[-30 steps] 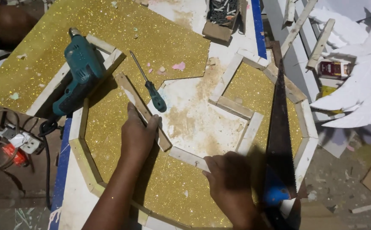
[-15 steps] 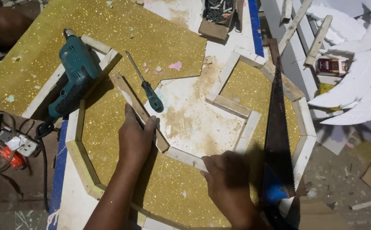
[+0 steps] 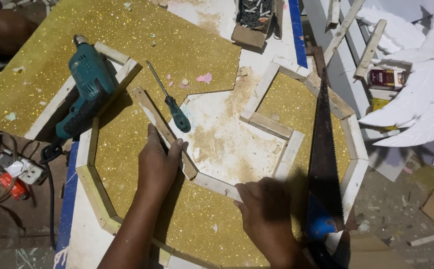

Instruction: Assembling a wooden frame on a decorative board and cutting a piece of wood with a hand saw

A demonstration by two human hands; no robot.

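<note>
My left hand (image 3: 158,162) presses flat on a slanted wooden strip (image 3: 149,107) of a curved frame that borders gold glitter sheet (image 3: 127,149). My right hand (image 3: 269,214) rests on the neighbouring strip (image 3: 217,185), fingers curled over its edge where the strips join. The frame (image 3: 349,132) bends on in a ring to the right. A teal-handled screwdriver (image 3: 169,99) lies just beyond my left hand. A handsaw (image 3: 324,149) with a blue handle lies across the right side of the frame, beside my right hand.
A teal electric drill (image 3: 85,89) lies on the frame at the left, its cord running to a power strip (image 3: 15,169). A box of screws (image 3: 254,17) sits at the top. Loose wooden strips (image 3: 369,47) and white feather-shaped foam pieces (image 3: 421,99) lie at the right. Sawdust covers the white board (image 3: 222,134).
The view has shifted slightly. Both hands stay on the wooden strips, with my right hand edged a little towards the joint.
</note>
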